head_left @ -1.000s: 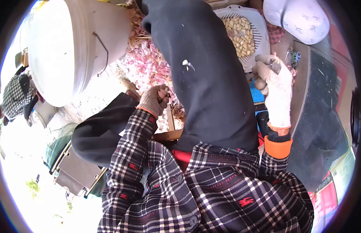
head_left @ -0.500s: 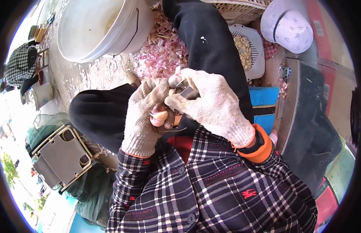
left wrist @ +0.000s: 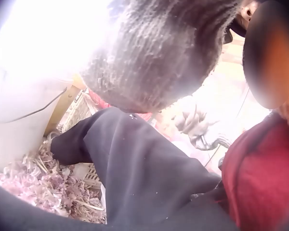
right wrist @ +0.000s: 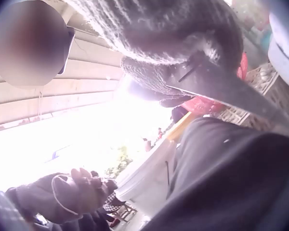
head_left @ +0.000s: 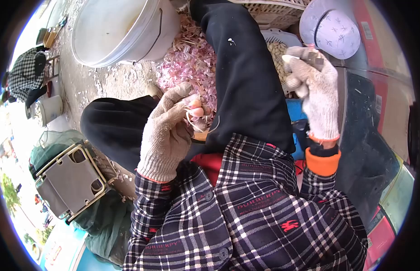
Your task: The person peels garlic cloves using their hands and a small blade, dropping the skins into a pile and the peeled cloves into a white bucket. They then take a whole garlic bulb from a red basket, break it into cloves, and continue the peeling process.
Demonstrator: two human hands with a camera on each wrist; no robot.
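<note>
My gloved left hand [head_left: 164, 135] is raised over the lap and grips part of a garlic bulb [head_left: 197, 111]; pinkish cloves and a curled strip of skin show at its fingertips. Out to the right, my gloved right hand [head_left: 319, 97] holds a small knife [head_left: 319, 62]. Its broad metal blade shows plainly in the right wrist view, where the knife [right wrist: 231, 89] sticks out from the curled fingers. This hand hovers at the near edge of a white basket [head_left: 289, 38] of peeled garlic cloves [head_left: 275, 54], partly covering it.
Pink and white garlic skins [head_left: 187, 63] lie heaped between the legs. A large white bucket [head_left: 151, 43] stands at the upper left, a pale hat [head_left: 338, 34] beyond the basket. A folding chair [head_left: 72, 180] is at left; another person [head_left: 27, 74] sits farther off.
Half a second ago both hands met over the lap, the knife against the garlic. Since then the right hand has swung right to the basket, while the left stays over the lap with the garlic.
</note>
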